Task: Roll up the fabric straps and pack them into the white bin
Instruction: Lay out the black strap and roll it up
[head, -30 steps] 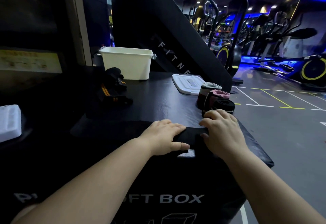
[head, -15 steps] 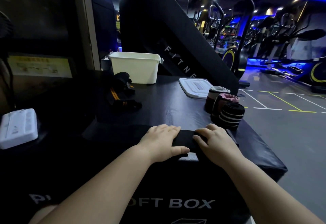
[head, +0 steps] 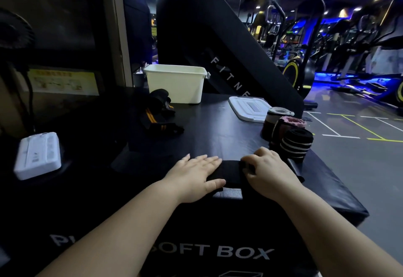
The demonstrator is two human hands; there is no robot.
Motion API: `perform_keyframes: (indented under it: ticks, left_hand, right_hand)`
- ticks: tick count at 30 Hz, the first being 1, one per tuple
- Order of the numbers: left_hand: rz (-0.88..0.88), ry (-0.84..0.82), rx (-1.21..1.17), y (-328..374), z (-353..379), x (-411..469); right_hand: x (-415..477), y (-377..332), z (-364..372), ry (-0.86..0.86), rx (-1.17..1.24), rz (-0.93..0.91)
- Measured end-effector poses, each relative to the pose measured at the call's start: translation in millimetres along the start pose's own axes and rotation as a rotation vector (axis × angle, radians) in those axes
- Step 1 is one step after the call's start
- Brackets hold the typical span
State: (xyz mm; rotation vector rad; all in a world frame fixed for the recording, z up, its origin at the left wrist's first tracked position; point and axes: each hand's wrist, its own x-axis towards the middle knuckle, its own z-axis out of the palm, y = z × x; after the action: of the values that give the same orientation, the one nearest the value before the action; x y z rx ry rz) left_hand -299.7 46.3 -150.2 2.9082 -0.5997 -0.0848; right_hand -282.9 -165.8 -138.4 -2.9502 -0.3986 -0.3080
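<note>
While working at 6 o'clock on the box [head: 218, 133], right at its near edge: pressing the strap [head: 232, 173] flat with left hand [head: 196, 176], fingers straight, grasping nothing; clasping the strap's rolled end with right hand [head: 268, 172], fingers curled over it. Judged mid-roll, nothing of this one packed yet; bin [head: 176, 82] well apart at 12 o'clock. Could go slack or cone out sideways if let loose on the left or steered off line. Could slip over the near lip if pulled back while rolling. Could knock the rolls [head: 296, 146] at 2 o'clock, just beside the right knuckles, toward the box's right side. Could spring open on the carry to bin unless gripped round the whole coil. Cannot tell how the end fastens; too dark. Loose straps [head: 157, 113] at 11 o'clock not yet rolled.
</note>
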Motion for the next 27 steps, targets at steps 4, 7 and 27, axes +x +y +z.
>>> perform_keyframes:
  ticks: [4,7,27]
  left_hand:
    - [-0.013,0.025,0.018,1.1,0.5,-2.5]
    - [-0.024,0.041,0.008,3.4,-0.2,-3.5]
    - [-0.386,0.155,-0.060,-67.9,-3.9,-60.0]
  right_hand:
    - [7.6,-21.4,8.3,0.011,0.171,-0.115]
    - [5.7,-24.8,19.7,-0.035,0.127,-0.164]
    - [9.6,-19.5,17.9,-0.085,0.120,-0.125]
